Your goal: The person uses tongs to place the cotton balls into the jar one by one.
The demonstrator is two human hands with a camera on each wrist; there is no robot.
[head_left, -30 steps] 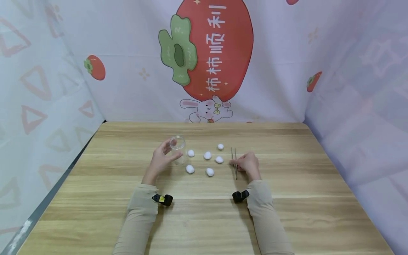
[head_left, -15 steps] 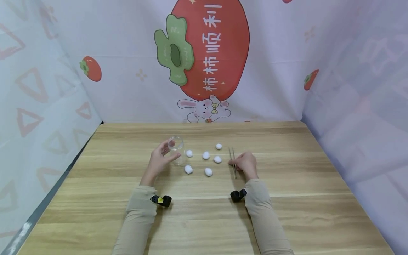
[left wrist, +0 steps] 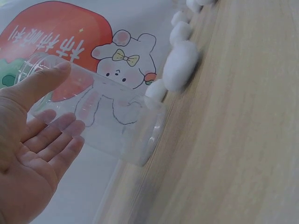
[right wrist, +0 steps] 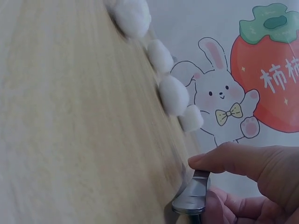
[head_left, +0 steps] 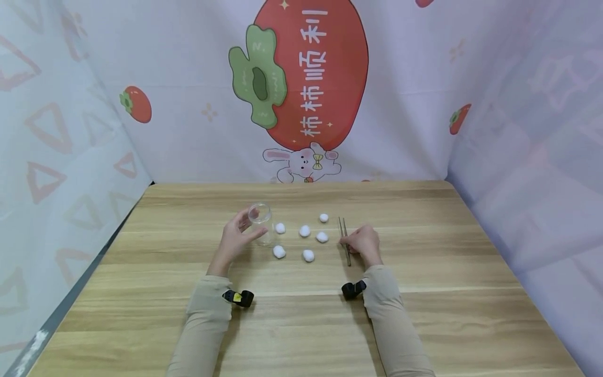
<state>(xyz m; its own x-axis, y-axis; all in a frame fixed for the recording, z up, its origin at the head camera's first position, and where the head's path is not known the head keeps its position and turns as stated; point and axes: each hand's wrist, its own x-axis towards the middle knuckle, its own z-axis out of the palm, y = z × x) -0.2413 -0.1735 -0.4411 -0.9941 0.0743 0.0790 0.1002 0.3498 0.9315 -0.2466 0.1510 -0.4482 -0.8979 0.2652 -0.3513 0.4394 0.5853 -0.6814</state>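
Note:
In the head view my left hand (head_left: 234,238) holds an upright clear jar (head_left: 265,239), its thumb on the near side and its fingers round the far side. The left wrist view shows the jar (left wrist: 117,116) see-through, with nothing inside and its base on the table. My right hand (head_left: 366,243) pinches metal tweezers (head_left: 348,256) between thumb and fingers, low over the table; their broad end (right wrist: 191,198) faces the right wrist camera. Between the hands lie several white cotton balls (head_left: 304,231), apart from both the jar and the tweezers.
The wooden table (head_left: 301,324) ends at a printed cloth backdrop (head_left: 188,141) behind the hands. More cloth hangs along the left and right sides. A small black camera sits on each wrist. One cotton ball (head_left: 280,228) lies close to the jar's right side.

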